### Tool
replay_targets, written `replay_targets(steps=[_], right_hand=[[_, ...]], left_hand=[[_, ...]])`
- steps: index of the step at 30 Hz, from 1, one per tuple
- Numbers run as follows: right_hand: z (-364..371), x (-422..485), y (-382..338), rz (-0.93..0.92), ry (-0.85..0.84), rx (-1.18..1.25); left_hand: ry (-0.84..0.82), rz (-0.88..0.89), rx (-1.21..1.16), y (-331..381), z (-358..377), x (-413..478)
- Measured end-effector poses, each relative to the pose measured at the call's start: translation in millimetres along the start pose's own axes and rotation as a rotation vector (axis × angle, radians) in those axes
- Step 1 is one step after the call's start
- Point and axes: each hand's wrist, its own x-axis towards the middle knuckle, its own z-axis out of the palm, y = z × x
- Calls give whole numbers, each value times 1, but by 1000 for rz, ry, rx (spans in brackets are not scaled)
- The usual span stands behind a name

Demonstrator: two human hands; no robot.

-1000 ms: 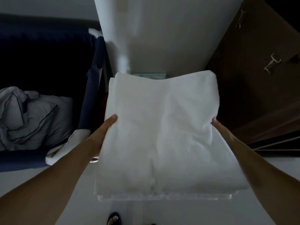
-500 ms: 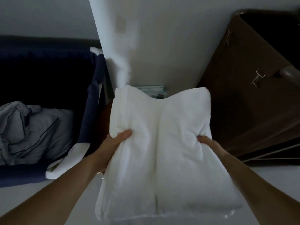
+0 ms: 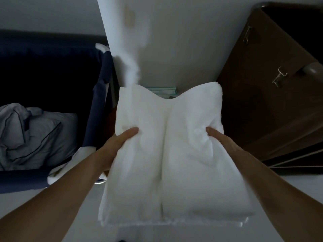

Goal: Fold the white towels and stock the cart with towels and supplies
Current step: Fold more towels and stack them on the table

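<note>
A folded white towel [image 3: 174, 163] hangs in front of me, held up between both hands. It buckles down the middle into a lengthwise crease, its two halves bulging up. My left hand [image 3: 118, 142] grips its left edge, thumb on top. My right hand [image 3: 220, 138] grips the right edge, thumb dug into the cloth. The fingers of both hands are hidden under the towel. Behind the towel's far edge, teal and white flat items [image 3: 162, 90] lie on the cart shelf.
A dark blue laundry bag [image 3: 97, 95] stands at the left with crumpled grey-white linen [image 3: 33, 135] inside. A white wall corner [image 3: 157, 41] rises ahead. A dark brown bag with metal clips [image 3: 279, 77] stands at the right. Pale floor lies below.
Both hands have pushed inward, so the flat towel has buckled along its middle into two halves. The thumbs now press further onto the cloth.
</note>
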Motion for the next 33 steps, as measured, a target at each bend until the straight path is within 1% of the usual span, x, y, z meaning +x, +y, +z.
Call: replay_targets(steps=[3,6,10,13,15,19,25,29,33], right_hand=[[12,-16,-5,-86,17,79],[17,-43,-12,-98,79,158],[10,-87,-11,-150,98,166],[4,-123,-1,-207,96,175],[0,-149,9,-210,116,204],[-19,-204,33,-233,171,283],[-62,-281,79,-255,334,378],[-105,-327,119,-262,448,454],[-164,-356,172,-244,550,556]], left_hand=[[39,129,75,5,26,-24],[87,201,110,4,41,-46],[179,309,159,7,58,-88],[192,328,190,5,68,-119],[197,342,228,3,78,-138],[133,388,290,3,111,-178],[16,455,383,-15,170,-215],[-71,450,424,-41,228,-234],[-168,455,471,-73,305,-244]])
